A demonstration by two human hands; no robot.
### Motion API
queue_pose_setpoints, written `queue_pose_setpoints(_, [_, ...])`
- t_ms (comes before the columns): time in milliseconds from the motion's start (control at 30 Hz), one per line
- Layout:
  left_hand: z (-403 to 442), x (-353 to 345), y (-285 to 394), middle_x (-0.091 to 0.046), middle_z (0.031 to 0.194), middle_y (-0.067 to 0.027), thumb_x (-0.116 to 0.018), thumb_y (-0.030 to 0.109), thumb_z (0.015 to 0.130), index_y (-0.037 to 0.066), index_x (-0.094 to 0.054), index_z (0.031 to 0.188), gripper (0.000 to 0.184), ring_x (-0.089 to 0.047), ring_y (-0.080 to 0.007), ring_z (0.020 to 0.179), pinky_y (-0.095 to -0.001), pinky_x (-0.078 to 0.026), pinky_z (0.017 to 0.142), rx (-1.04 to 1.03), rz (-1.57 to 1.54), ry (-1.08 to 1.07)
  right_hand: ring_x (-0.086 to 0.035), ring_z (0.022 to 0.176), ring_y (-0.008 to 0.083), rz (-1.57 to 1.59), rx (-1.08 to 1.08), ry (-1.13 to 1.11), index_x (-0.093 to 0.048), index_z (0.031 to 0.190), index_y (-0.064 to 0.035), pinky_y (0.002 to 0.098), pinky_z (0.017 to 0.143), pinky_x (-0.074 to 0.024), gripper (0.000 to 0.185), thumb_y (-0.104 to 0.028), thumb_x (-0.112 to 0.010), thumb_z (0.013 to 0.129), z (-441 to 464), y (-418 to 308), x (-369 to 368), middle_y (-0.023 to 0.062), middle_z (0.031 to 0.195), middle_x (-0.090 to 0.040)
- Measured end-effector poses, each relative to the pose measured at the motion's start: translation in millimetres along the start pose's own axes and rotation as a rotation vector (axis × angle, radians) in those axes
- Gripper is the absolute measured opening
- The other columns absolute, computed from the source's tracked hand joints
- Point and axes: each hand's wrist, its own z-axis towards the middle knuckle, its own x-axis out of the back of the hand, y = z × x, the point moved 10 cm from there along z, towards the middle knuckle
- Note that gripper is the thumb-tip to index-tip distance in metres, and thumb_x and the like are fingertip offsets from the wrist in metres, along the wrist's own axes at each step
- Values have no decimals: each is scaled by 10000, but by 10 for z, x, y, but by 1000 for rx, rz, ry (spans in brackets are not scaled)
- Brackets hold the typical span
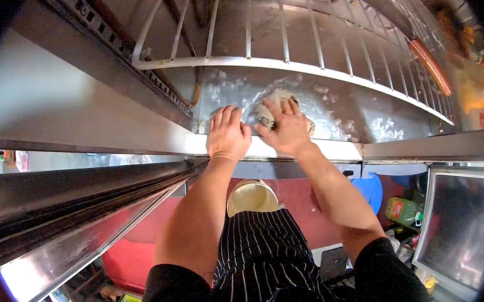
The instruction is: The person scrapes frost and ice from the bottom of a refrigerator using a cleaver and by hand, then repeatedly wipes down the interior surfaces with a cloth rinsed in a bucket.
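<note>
My right hand [288, 128] presses a crumpled, pale, stained cloth [281, 98] onto the wet metal floor [330, 104] of a steel cabinet, with its fingers spread over the cloth. To its left, my left hand [229, 132] rests on the cabinet's light front edge [334, 150], fingers stretched forward and holding nothing. White suds or wet smears lie on the metal around the cloth and beyond my left fingertips.
A white wire rack [269, 62] hangs just above and beyond my hands. Below, a pale bucket [252, 197] stands on the red floor [291, 190] before my striped apron. An open door [464, 223] is at right, near a green-capped bottle [404, 211].
</note>
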Motion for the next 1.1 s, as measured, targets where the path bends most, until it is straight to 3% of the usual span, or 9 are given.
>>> queue_pose_setpoints(167, [-8,-8,-3,-568,1389,-157,-568,127,829,41,-559,1316,495,-469,-349,1354,-444,-366,1154,-18,-84,-24,-462,1347,405,2,205,76,-625,1335,-181,592,1036,-422,565,-445,-696,840,27,-385,-75,207,1412,-530])
queue_pose_setpoints(333, [11,-24,-26,-578,1371,-153,-570,106,821,26,-586,1277,463,-483,-346,1339,-434,-385,1147,-28,-77,19,-613,1111,374,99,359,97,-689,1180,-154,500,822,-546,412,-228,-741,778,37,-494,-22,136,1222,-633])
queue_pose_setpoints(567, [-2,39,-4,-568,1367,-162,-551,95,829,16,-584,1284,463,-481,-347,1332,-438,-389,1143,-9,-103,20,-685,965,299,260,305,-59,-671,1186,-122,393,863,-553,473,-87,-768,725,206,-262,36,133,1063,-700])
queue_pose_setpoints(667, [4,67,-4,-539,1390,-167,-543,104,843,26,-572,1306,470,-453,-342,1353,-435,-381,1147,-24,-109,53,-639,956,106,1082,138,-258,-665,1161,-45,262,851,-523,366,72,-694,816,267,13,-52,23,1051,-712])
queue_pose_setpoints(767, [-2,112,24,-538,1392,-167,-537,110,851,31,-572,1311,467,-442,-345,1357,-442,-368,1154,-27,-95,83,-677,908,132,1395,-25,-239,-652,1173,-21,268,816,-545,359,43,-693,823,89,293,93,53,1014,-726])
queue_pose_setpoints(900, [-5,102,29,-540,1399,-162,-523,148,867,39,-586,1305,456,-440,-352,1352,-455,-355,1160,-67,-53,136,-676,897,127,1428,-60,-38,-641,1158,-12,272,797,-555,341,65,-668,827,-359,349,502,49,1017,-719])
queue_pose_setpoints(967, [-23,102,49,-541,1401,-160,-514,156,872,40,-587,1307,456,-439,-356,1352,-455,-355,1159,-104,-68,144,-674,887,125,1536,-106,-81,-642,1161,-18,267,790,-554,352,39,-685,816,-740,358,535,47,1014,-719])
queue_pose_setpoints(1033, [-24,145,58,-539,1407,-157,-517,151,870,44,-580,1324,470,-438,-355,1354,-455,-349,1162,-87,-76,168,-676,892,123,1485,-125,-352,-645,1178,-28,268,789,-553,382,-27,-729,805,-1147,265,314,49,1022,-725])
queue_pose_setpoints(1100, [-39,179,94,-537,1410,-154,-524,150,872,45,-573,1336,478,-434,-356,1358,-456,-346,1162,-132,-105,150,-668,872,123,1373,90,-322,-643,1193,-37,270,776,-553,401,-68,-739,805,-1490,152,-21,49,1049,-717])
